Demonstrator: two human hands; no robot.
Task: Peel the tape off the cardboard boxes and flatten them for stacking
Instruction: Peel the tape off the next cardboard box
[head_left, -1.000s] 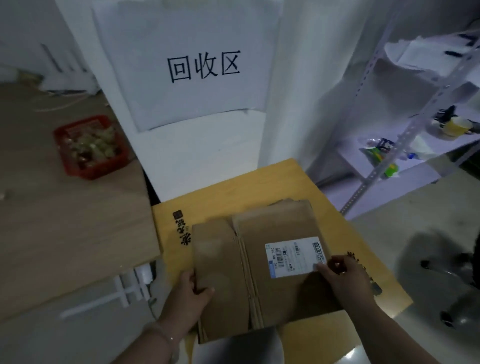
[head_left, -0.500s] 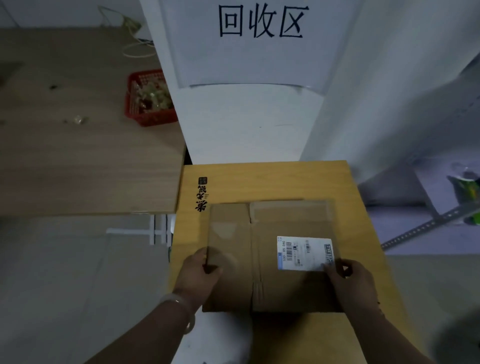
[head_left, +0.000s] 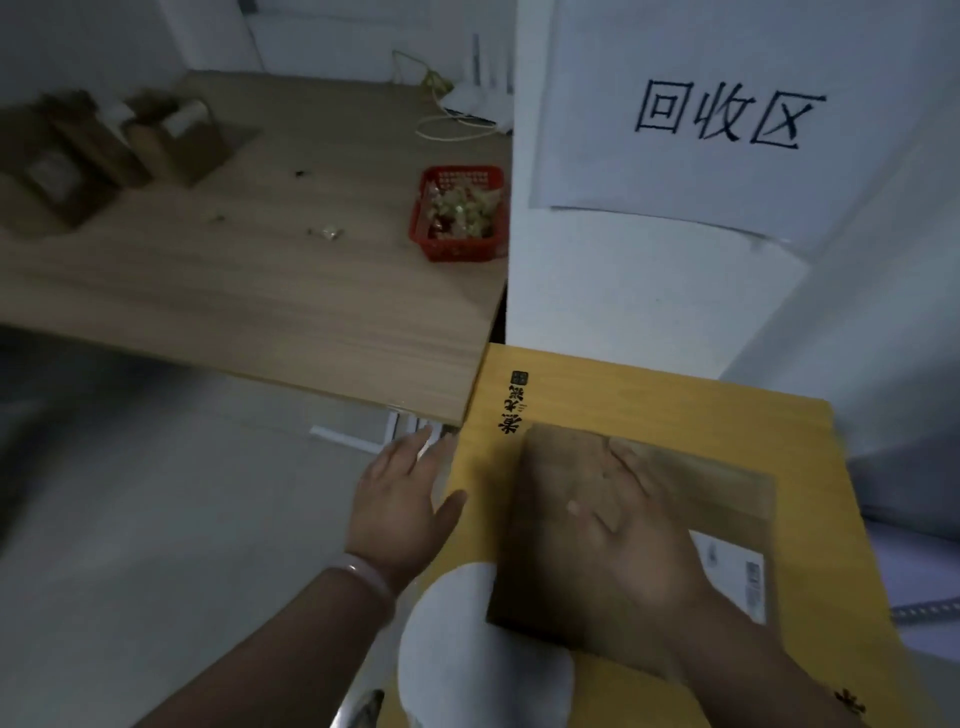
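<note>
- Centrally, a flattened brown cardboard box (head_left: 701, 499) is seen lying on a larger sheet of yellow cardboard (head_left: 649, 395); a white shipping label (head_left: 737, 577) is carried on its right part
- the right hand (head_left: 628, 525) is laid flat on the brown box, palm down, fingers straight and spread; nothing is grasped by it
- the left hand (head_left: 400, 509) is held released just off the left edge of the yellow cardboard, fingers straight and nothing gripped; whether its thumb touches that edge cannot be told; a pale bracelet (head_left: 363, 577) is worn at the wrist
- a wooden table (head_left: 260, 291) is placed to the left, its near corner just beside the yellow cardboard; a red basket (head_left: 457, 213) of small wrapped pieces is set at its right edge; several unflattened boxes (head_left: 78, 150) are stood at its far left end, blurred
- a white paper sign (head_left: 727, 119) with black characters is fixed to the white surface behind the yellow cardboard
</note>
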